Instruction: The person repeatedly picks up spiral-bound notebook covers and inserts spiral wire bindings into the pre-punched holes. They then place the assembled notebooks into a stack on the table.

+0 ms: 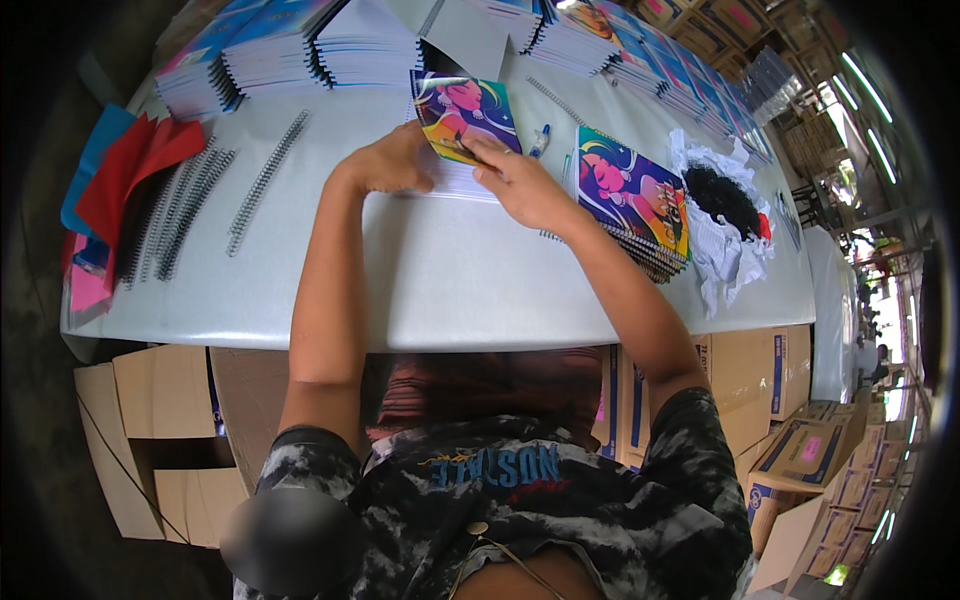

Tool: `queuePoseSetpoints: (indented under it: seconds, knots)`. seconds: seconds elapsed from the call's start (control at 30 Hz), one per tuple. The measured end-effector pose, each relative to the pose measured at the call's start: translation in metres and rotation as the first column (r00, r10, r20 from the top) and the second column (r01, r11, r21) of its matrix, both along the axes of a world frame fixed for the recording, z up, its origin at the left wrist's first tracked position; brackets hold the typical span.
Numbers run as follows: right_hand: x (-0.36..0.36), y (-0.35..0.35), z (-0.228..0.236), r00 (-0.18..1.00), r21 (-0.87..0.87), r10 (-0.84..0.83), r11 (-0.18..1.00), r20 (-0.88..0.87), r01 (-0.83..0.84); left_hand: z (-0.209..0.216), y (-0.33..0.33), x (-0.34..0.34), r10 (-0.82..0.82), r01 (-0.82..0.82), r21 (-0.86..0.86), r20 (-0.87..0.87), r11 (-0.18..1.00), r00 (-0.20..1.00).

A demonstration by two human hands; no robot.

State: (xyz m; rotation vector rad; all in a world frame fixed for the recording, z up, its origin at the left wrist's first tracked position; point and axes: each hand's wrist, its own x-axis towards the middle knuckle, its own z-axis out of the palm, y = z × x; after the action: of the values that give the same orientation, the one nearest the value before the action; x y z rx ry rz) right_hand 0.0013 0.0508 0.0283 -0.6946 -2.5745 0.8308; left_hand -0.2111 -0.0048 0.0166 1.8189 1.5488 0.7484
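A notebook with a colourful illustrated cover (465, 115) is between my hands at the middle of the table, its cover raised over white pages (462, 182). My left hand (392, 162) is curled at the notebook's left edge, slightly blurred, with some fingertips hidden behind the cover. My right hand (520, 185) grips the lower right of the cover, fingers on its face and thumb toward the pages. Just right of it lies a stack of spiral-bound notebooks (635, 195) with the same cover. A blue pen (541, 140) rests beyond my right hand.
Black spiral coils lie at the left (268, 185), near red and blue sheets (135, 170). Stacks of bound books (370, 50) line the far edge. Crumpled white paper holding a black tangled heap (722, 195) sits at the right. Cardboard boxes (165, 390) stand below the table.
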Motion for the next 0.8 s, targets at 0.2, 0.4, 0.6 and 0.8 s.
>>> queuePoseSetpoints:
  seconds: [0.2,0.4,0.6,0.8]
  knots:
    - [-0.010,-0.022,0.006,0.950,0.279,-0.101,0.960,0.294,0.016,-0.002,0.000,-0.030,0.135,-0.143,-0.026,0.534,0.989,0.835]
    - [-0.020,-0.021,-0.004,0.929,0.482,-0.213,0.875,0.302,0.044,-0.016,0.016,-0.020,0.470,-0.548,-0.063,0.601,0.834,0.646]
    - [-0.035,-0.007,0.027,0.908,0.259,-0.094,0.966,0.409,-0.016,-0.067,0.045,-0.038,0.520,-0.646,0.055,0.543,0.761,0.659]
    - [-0.043,0.016,0.042,0.851,0.078,0.024,0.994,0.525,-0.076,-0.055,0.044,-0.030,0.483,-0.614,0.043,0.575,0.788,0.660]
